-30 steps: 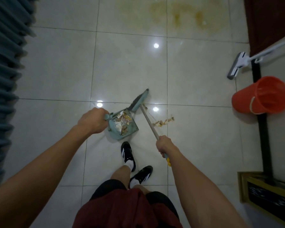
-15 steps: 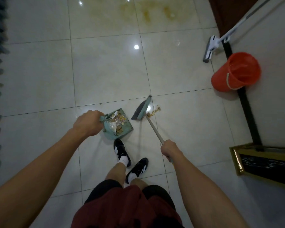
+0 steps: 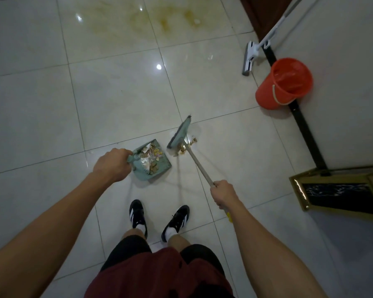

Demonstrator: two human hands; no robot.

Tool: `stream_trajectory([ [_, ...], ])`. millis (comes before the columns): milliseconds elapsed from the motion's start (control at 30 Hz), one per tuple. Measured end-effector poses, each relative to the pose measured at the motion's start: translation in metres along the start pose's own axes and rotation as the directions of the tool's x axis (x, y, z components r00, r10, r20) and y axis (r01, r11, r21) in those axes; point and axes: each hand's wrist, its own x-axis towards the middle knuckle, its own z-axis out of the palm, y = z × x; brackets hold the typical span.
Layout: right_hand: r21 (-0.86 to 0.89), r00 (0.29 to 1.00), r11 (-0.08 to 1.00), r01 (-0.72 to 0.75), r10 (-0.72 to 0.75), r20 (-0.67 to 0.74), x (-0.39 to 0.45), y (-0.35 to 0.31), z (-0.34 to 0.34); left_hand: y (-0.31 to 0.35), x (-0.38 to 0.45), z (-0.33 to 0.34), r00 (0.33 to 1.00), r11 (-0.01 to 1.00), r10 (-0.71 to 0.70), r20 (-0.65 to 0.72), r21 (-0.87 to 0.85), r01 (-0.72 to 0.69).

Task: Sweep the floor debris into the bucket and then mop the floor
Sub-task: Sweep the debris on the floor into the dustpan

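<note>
The left hand (image 3: 113, 164) has its grip curled tight round the short handle of a pale green plastic dustpan (image 3: 154, 166), which sits on the glossy white tiled floor (image 3: 116, 100) just ahead of the person's feet. The pan already carries a heap of mixed debris (image 3: 150, 157): crumpled paper, foil-like scraps and brownish crumbs. The right hand (image 3: 223, 193) has its grip closed round the pale wooden shaft of a broom with a green head (image 3: 179, 132), the shaft slanting down and forward from the hand. The broom head rests on the floor just beside the open mouth of the dustpan, a narrow strip of tile showing between them. A small scatter of brown loose crumbs (image 3: 186, 146) lies on the tile against the broom head, on the side away from the pan. Well apart, to the right by the white wall, stands a round orange plastic bucket (image 3: 283, 83), upright. Just beyond it a white flat-headed mop (image 3: 250, 58) leans against the wall, its head on the floor. Farther out on the tiles spreads a yellowish-brown stain (image 3: 151, 20). Two black trainers with white stripes (image 3: 138, 214) stand side by side below the pan.
</note>
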Motion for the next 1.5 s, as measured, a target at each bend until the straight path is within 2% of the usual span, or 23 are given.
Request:
stream_trajectory([
  [67,0.041,1.0,0.999,0.003,-0.002,-0.03,0.0,0.004,0.005,0.0,0.005,-0.001,1.0,1.0,0.014,0.003,0.004,-0.014],
  [200,-0.016,0.992,1.0,0.018,-0.02,-0.126,0.005,0.004,0.02,-0.011,0.018,-0.006,1.0,1.0,0.01,0.014,-0.018,-0.01],
  [367,0.056,0.979,0.998,0.02,-0.008,-0.205,0.017,-0.015,0.029,-0.021,0.027,-0.007,0.999,0.999,0.015,0.039,-0.041,-0.014],
  [567,-0.082,0.966,0.996,-0.028,0.006,-0.259,0.041,-0.039,0.025,-0.031,0.038,-0.008,0.999,1.0,0.018,0.043,0.0,-0.018],
  [800,-0.231,0.987,0.968,-0.097,0.064,-0.146,0.061,-0.07,0.022,-0.043,0.042,0.002,0.998,0.999,0.029,0.061,0.027,-0.031],
  [1033,-0.372,0.998,0.927,-0.059,0.04,-0.057,0.034,-0.068,0.047,-0.054,0.043,0.009,0.998,0.999,0.022,0.059,0.022,-0.023],
  [1300,-0.375,0.997,0.927,0.017,0.01,0.071,-0.007,-0.069,0.086,-0.052,0.035,0.014,0.992,0.996,0.066,0.109,0.052,-0.072],
  [1500,-0.291,0.986,0.956,0.035,0.013,0.164,-0.033,-0.067,0.109,-0.054,0.027,0.016,0.991,0.995,0.087,0.101,0.036,-0.091],
])
